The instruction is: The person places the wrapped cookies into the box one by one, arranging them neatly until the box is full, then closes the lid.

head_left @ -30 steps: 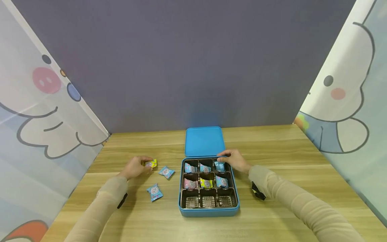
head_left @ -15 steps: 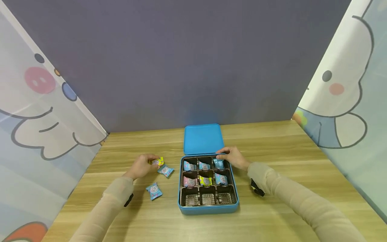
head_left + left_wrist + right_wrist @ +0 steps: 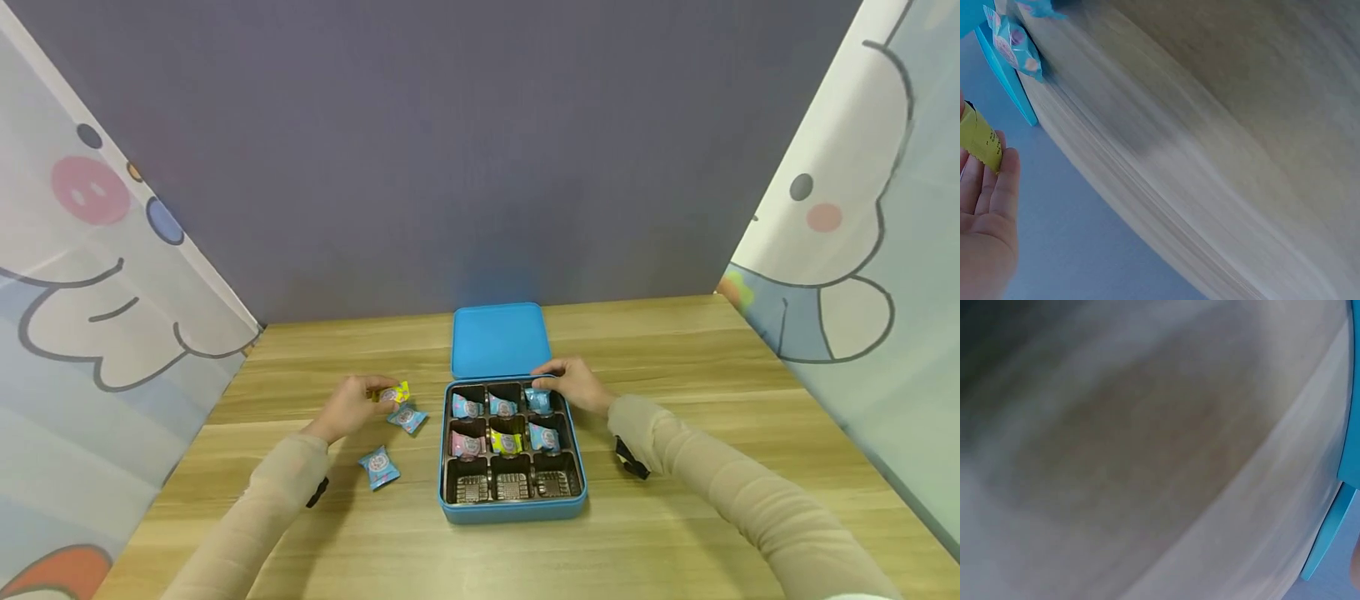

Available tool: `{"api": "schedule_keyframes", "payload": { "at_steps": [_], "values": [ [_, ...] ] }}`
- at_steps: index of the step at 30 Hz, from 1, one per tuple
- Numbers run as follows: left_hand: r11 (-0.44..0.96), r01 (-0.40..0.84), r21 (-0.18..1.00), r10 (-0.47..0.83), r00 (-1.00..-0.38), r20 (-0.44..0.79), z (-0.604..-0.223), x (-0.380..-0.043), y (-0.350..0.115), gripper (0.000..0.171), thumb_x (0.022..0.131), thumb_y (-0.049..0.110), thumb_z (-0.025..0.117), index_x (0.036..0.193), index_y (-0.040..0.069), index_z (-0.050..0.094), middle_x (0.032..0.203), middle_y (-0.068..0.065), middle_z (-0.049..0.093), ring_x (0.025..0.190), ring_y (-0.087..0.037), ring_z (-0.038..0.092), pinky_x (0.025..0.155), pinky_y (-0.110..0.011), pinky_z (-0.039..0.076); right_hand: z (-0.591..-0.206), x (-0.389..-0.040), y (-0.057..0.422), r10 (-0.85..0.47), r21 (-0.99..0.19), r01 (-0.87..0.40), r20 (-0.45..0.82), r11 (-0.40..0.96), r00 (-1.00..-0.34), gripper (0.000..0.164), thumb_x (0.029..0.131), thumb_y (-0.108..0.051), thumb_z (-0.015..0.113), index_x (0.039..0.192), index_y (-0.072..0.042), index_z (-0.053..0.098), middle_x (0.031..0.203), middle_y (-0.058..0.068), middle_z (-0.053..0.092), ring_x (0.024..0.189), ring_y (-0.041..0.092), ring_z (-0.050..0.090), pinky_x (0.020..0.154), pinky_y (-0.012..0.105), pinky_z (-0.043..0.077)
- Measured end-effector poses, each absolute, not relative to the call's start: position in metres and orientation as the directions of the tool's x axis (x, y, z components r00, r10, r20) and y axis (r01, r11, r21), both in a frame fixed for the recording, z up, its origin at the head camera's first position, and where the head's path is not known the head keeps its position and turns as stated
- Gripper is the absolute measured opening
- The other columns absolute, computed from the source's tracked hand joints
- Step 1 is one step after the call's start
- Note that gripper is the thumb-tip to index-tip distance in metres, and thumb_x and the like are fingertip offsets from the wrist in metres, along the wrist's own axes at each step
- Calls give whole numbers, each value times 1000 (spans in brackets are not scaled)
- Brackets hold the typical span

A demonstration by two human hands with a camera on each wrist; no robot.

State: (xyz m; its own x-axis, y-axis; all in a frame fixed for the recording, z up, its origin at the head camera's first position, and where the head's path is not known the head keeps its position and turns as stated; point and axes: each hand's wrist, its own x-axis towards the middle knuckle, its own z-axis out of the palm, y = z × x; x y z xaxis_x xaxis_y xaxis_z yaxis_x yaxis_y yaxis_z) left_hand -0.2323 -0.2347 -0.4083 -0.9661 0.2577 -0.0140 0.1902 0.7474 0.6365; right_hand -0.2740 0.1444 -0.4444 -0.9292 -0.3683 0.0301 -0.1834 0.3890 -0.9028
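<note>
My left hand (image 3: 347, 407) pinches a yellow wrapped candy (image 3: 393, 393) between thumb and fingers, left of the box; the candy's crimped wrapper end also shows in the left wrist view. Just in front of it a blue wrapped candy (image 3: 407, 418) lies on the table, and another blue candy (image 3: 379, 467) lies closer to me. The blue box (image 3: 517, 511) holds a dark divided tray with wrapped candies in its back and middle rows; the front row is bare. At its back right corner my right hand (image 3: 581, 387) grips the rim, fingertips over the blue candy (image 3: 538, 401) there.
The box's blue lid (image 3: 500, 340) lies open behind it, near the grey back wall (image 3: 480, 167). Printed cartoon curtains flank the wooden table (image 3: 675, 350) on both sides.
My left hand has carried the yellow candy to the right, close to the nearer blue candy and the box. The right hand has stayed at the box corner; the head view has shifted slightly.
</note>
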Motion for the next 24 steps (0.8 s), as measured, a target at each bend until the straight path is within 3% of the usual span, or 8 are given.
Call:
{"api": "schedule_keyframes", "payload": {
  "at_steps": [10, 18, 24],
  "values": [
    [716, 262, 647, 307, -951, 45, -404, -225, -224, 38, 79, 17, 71, 113, 1, 63, 117, -15, 62, 108, -34, 58, 95, -55, 43, -445, -277, 146, -370, -911, -177, 29, 372, -928, 31, 83, -15, 68, 108, 3, 66, 107, 18, 62, 92, 25, 60, 80, 33, 53],
    [717, 271, 642, 305, -950, 60, -402, -220, -209, 36, 79, 19, 72, 112, 5, 65, 111, -10, 66, 88, -16, 60, 82, -41, 52, -447, -275, 146, -353, -911, -172, 31, 375, -935, 27, 82, -15, 69, 106, -2, 68, 104, 14, 64, 88, 20, 60, 78, 31, 54],
    [713, 256, 653, 286, -956, 62, -395, -214, -198, 36, 80, 19, 72, 114, 10, 65, 113, -6, 65, 96, -18, 61, 89, -44, 50, -445, -271, 145, -361, -913, -167, 23, 373, -932, 28, 83, -16, 68, 107, -1, 67, 106, 16, 63, 91, 24, 60, 80, 33, 53]
  ]
}}
